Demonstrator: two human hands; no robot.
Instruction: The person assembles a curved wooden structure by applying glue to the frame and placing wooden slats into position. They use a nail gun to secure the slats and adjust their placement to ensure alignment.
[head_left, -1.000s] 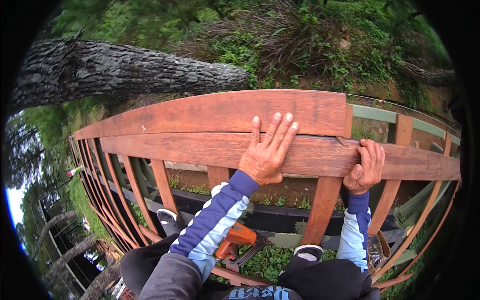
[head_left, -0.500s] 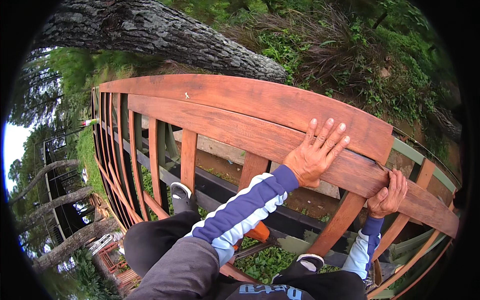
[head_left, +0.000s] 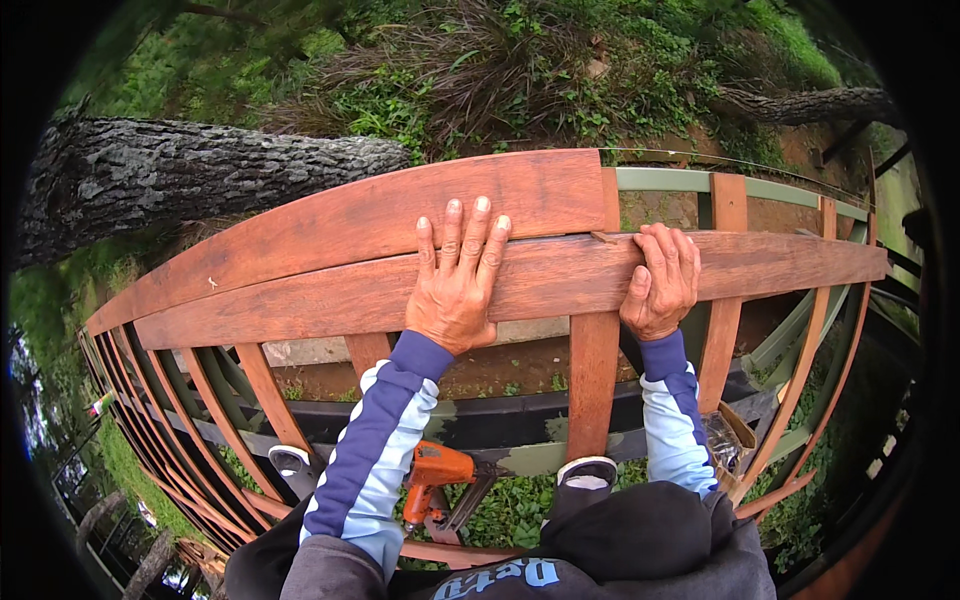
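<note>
Reddish-brown, dark-grained plank (head_left: 560, 275): its long axis runs left to right across slats (head_left: 593, 385); left hand (head_left: 452, 285) flat, spread; right hand (head_left: 660, 285) curled, grip unclear.

We're outdoors at what looks like a constr. site among trees: we've a thick tree trunk (head_left: 220, 185) & dry grass (head_left: 470, 70) w/ green plants past the far edge of a part-boarded wooden frame (head_left: 593, 390). Wide reddish-brown boards (head_left: 560, 275) lie along its far side, & thru the gaps we see bare soil (head_left: 530, 370) + greenery. Approx. mid near edge, we spot an orange power tool (head_left: 443, 464); toward the near R corner, a box (head_left: 738, 428).
</note>
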